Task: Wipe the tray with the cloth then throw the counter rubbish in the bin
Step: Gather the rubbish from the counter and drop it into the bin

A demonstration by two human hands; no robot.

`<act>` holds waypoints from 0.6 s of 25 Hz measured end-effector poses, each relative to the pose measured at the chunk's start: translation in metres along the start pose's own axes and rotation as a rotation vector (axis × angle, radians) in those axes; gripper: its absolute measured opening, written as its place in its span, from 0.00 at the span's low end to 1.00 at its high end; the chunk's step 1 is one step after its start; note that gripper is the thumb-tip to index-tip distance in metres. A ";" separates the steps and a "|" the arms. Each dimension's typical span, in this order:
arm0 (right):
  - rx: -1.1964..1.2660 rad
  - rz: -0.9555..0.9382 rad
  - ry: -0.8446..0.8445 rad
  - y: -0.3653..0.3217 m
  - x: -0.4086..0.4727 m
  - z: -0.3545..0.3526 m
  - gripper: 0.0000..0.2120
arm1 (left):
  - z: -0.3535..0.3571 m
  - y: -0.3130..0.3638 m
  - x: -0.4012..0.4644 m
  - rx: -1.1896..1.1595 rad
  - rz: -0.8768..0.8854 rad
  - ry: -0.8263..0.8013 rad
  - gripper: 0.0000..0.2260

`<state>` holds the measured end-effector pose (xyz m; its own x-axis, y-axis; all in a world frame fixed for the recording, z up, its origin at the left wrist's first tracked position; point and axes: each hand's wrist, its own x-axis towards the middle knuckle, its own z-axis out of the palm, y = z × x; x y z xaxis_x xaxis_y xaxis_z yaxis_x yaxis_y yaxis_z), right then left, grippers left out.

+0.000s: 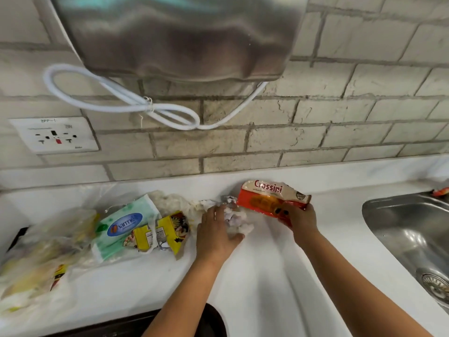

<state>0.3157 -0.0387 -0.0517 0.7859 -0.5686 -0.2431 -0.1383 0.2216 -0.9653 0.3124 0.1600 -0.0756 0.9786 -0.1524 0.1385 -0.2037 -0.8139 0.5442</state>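
Rubbish lies strewn along the white counter (267,276) below the tiled wall. At the far left sits a crumpled clear plastic bag with yellow contents (41,259), blurred. Next to it lies a green-and-white tissue pack with a blue oval label (121,227), its long axis running from the near left up toward the wall. A torn yellow snack wrapper (165,233) rests against its right edge, and crumpled white paper (175,203) sits behind that.

The left hand (216,235) lies palm-down with fingers curled round a wad of crumpled white tissue (237,221), thumb underneath. Just beside it, the right hand (300,218) pinches the near right end of a red-and-white Crossini biscuit packet (269,197), fingers on top. The packet's long axis runs left to right, roughly parallel to the wall. A stainless steel sink (398,229) sits at the far right.
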 end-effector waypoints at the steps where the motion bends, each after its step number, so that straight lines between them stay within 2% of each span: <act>1: 0.034 -0.028 0.031 -0.003 -0.002 -0.009 0.19 | 0.001 0.004 0.000 0.062 0.076 -0.001 0.32; 4: 0.059 -0.046 0.127 -0.009 -0.011 -0.036 0.19 | 0.003 0.017 0.001 0.275 0.175 -0.062 0.23; 7: 0.029 -0.033 0.177 -0.010 -0.028 -0.058 0.17 | 0.008 0.023 -0.003 0.481 0.160 -0.122 0.16; 9: -0.004 -0.023 0.195 -0.010 -0.044 -0.068 0.16 | 0.013 0.026 -0.010 0.498 0.143 -0.168 0.15; 12: -0.026 -0.026 0.198 -0.006 -0.064 -0.080 0.15 | 0.008 0.029 -0.018 0.325 0.144 -0.202 0.14; 15: -0.038 -0.041 0.180 -0.002 -0.075 -0.088 0.15 | -0.019 0.037 -0.027 -0.079 0.067 -0.055 0.13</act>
<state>0.2038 -0.0659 -0.0403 0.6711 -0.7099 -0.2138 -0.1338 0.1676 -0.9767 0.2781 0.1441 -0.0434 0.9623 -0.2373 0.1326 -0.2686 -0.7544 0.5990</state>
